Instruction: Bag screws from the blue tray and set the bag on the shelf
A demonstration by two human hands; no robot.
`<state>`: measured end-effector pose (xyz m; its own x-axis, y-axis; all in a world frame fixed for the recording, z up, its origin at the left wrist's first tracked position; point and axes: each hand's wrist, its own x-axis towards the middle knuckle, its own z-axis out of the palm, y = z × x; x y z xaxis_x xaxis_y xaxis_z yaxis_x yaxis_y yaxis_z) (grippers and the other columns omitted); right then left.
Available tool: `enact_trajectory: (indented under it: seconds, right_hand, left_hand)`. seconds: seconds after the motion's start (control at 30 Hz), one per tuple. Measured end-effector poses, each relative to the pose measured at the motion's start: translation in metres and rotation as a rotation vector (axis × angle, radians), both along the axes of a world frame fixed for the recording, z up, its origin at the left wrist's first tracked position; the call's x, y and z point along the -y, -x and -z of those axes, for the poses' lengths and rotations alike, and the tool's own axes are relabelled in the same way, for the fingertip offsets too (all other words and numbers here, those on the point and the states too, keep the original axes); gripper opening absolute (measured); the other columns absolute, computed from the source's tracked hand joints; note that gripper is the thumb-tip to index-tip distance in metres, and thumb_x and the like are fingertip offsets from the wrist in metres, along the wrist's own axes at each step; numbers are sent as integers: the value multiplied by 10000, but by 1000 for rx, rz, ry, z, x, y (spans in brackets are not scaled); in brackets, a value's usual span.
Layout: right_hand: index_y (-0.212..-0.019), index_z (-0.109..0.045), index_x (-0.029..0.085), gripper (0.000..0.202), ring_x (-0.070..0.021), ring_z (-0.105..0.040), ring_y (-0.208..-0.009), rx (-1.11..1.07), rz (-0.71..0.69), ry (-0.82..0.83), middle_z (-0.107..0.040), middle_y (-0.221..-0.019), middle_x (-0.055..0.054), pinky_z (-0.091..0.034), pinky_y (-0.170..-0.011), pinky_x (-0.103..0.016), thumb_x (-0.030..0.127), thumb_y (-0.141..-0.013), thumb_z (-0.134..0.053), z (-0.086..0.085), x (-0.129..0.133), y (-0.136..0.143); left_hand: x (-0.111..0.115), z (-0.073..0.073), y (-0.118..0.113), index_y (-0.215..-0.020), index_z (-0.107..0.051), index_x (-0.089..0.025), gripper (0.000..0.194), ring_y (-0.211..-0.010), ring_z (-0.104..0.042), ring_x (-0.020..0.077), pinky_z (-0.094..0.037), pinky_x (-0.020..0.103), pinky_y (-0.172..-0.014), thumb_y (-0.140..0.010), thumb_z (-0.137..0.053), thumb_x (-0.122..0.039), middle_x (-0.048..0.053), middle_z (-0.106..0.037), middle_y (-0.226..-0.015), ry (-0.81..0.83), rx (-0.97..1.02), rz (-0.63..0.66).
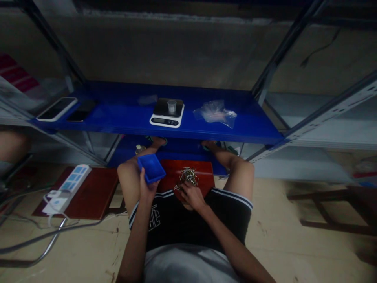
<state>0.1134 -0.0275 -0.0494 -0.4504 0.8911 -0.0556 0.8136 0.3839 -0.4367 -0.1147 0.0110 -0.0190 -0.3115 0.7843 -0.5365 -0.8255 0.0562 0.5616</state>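
Observation:
My left hand [146,186] grips a small blue plastic bin [151,168], tilted above my left thigh; its inside looks bare. A loose pile of thin metal pins [189,175], silvery and brassy, lies on a reddish-brown wooden board or stool top [206,173] between my legs. At the near edge of the pile is my right hand [193,195], its fingers bent down among the pins. Whatever is between those fingertips is too dark and small to make out.
Ahead, a blue shelf [118,118] carries a digital scale [166,118] with a small clear cup [172,106], clear plastic bags [216,113] and phones [58,109]. On the left a power strip [69,188] rests on a wooden stool. A dark stool [332,204] stands right.

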Motion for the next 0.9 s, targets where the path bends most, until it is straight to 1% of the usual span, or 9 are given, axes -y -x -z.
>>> enact_trajectory:
  seconds: [0.1, 0.2, 0.3, 0.43, 0.53, 0.6, 0.73, 0.9]
  right_hand:
    - [-1339, -644, 307, 379, -221, -693, -1066, 42, -41, -18, -671, -1316, -57, -544, -815, -289, 239, -973, -570, 2, -22, 2]
    - [-1268, -695, 304, 337, -222, -692, -1065, 48, -123, -19, -687, -1283, -54, -524, -851, -290, 226, -954, -600, 3, -42, 0]
    - [-1193, -728, 302, 283, -208, -689, -1047, 42, -184, 1, -710, -1213, -42, -496, -858, -277, 213, -952, -609, 1, -55, 0]
    - [-1176, -722, 279, 230, -196, -677, -1059, 48, -216, 44, -705, -1198, -44, -464, -887, -266, 280, -964, -634, -1, -56, 4]
    - [-1236, -689, 275, 270, -198, -661, -1109, 73, -222, 53, -673, -1279, -57, -456, -898, -261, 311, -976, -626, 2, -48, 11]
    - [-1247, -680, 272, 277, -200, -660, -1109, 99, -227, 45, -658, -1310, -61, -459, -874, -257, 282, -981, -604, 4, -44, 16]
    - [-1104, -715, 226, 206, -193, -669, -1034, 153, -295, 50, -688, -1193, -69, -458, -847, -255, 211, -991, -543, 3, -49, 25]
    - [-1068, -708, 162, 207, -215, -627, -1110, 157, -386, -46, -689, -1178, -112, -455, -951, -288, 160, -995, -514, 6, -67, 37]
  left_hand:
    - [6, 2, 5, -1373, -626, -288, 467, -1244, -652, 266, -594, 447, -983, -933, -678, -438, 86, -678, -1363, 20, -18, -3]
    - [11, 3, 10, -1344, -641, -272, 456, -1199, -671, 263, -606, 437, -958, -918, -701, -424, 94, -668, -1366, 36, -35, 10]
    - [12, 7, 12, -1304, -659, -252, 435, -1180, -671, 274, -608, 465, -946, -916, -695, -447, 103, -661, -1360, 53, -35, 59]
    - [10, 15, 11, -1297, -658, -276, 451, -1194, -653, 284, -596, 502, -952, -900, -704, -485, 98, -652, -1364, 65, -44, 99]
    - [8, 20, 10, -1309, -656, -274, 452, -1204, -647, 286, -587, 513, -965, -912, -688, -487, 98, -658, -1358, 62, -52, 100]
    - [6, 21, 8, -1305, -661, -261, 439, -1210, -646, 287, -587, 506, -968, -927, -668, -485, 102, -667, -1349, 66, -35, 108]
    - [4, 21, 5, -1293, -672, -253, 416, -1230, -640, 290, -592, 491, -964, -943, -650, -476, 106, -675, -1350, 71, -11, 121]
    - [4, 18, 2, -1330, -662, -239, 449, -1221, -655, 300, -599, 476, -955, -938, -665, -458, 119, -682, -1342, 69, -15, 107]
